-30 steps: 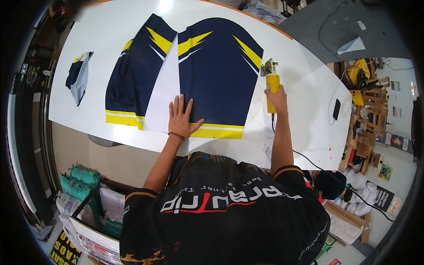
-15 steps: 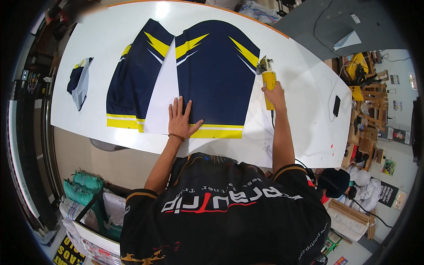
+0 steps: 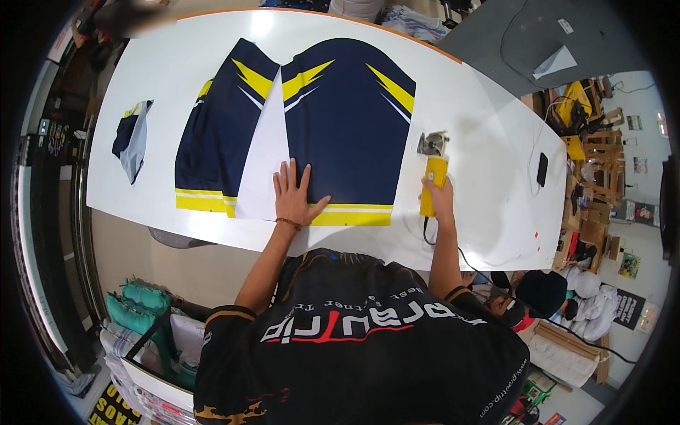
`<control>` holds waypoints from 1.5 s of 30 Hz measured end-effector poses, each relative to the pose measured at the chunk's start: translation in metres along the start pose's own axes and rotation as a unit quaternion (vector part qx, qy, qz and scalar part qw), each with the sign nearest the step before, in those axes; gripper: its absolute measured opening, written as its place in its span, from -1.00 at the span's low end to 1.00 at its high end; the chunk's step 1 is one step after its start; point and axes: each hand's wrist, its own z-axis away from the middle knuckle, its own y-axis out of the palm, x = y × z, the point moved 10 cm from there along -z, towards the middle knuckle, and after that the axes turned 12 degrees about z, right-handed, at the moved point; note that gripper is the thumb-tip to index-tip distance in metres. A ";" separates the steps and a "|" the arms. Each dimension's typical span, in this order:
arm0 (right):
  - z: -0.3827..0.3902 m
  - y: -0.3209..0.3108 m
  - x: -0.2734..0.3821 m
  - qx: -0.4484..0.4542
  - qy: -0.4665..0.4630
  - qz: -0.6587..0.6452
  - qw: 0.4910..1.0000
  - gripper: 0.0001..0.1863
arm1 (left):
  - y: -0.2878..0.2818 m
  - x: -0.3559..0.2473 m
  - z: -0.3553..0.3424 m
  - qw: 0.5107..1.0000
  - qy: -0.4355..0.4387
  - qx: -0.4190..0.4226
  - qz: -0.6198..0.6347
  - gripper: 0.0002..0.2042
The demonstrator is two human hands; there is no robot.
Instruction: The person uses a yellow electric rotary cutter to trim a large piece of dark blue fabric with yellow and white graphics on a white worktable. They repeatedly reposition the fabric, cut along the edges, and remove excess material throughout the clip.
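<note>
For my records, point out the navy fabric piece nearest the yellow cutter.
The large round-topped navy piece, left of the yellow cutter in the right hand; the other large piece lies farther left, the small crumpled one farthest.

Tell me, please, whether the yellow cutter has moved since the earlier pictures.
Yes: against the right-hand navy cloth, the yellow cutter has moved down the view and away from the cloth's right edge.

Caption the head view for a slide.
Left hand rests across the edge of navy fabric; right hand grips a yellow cutter beside it.
</note>
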 end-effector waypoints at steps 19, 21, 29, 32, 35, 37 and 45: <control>0.185 -0.017 -0.174 -0.081 0.079 -0.257 0.960 -0.59 | 0.152 -0.224 -0.145 0.964 0.186 0.191 -0.022 0.02; 0.191 -0.008 -0.172 -0.086 0.068 -0.302 0.947 -0.56 | 0.164 -0.244 -0.156 0.944 0.188 0.264 0.069 0.00; 0.154 0.000 -0.106 -0.124 -0.003 -0.327 0.937 -0.51 | -0.024 -0.084 -0.184 0.950 0.066 -0.042 0.304 -0.50; 0.120 -0.004 -0.080 -0.109 -0.057 -0.299 0.946 -0.52 | -0.137 0.046 -0.119 0.938 0.136 -0.320 0.006 -0.41; 0.075 -0.002 -0.046 -0.078 -0.111 -0.301 0.944 -0.52 | -0.140 0.190 -0.058 0.961 -0.131 -0.237 -0.053 -0.17; 0.043 -0.001 0.004 -0.046 -0.135 -0.259 0.955 -0.55 | -0.133 0.226 -0.027 0.967 -0.174 -0.169 -0.074 -0.13; -0.142 0.024 0.139 0.033 -0.211 -0.119 0.970 -0.58 | -0.134 0.206 -0.063 0.977 -0.134 -0.160 -0.034 -0.13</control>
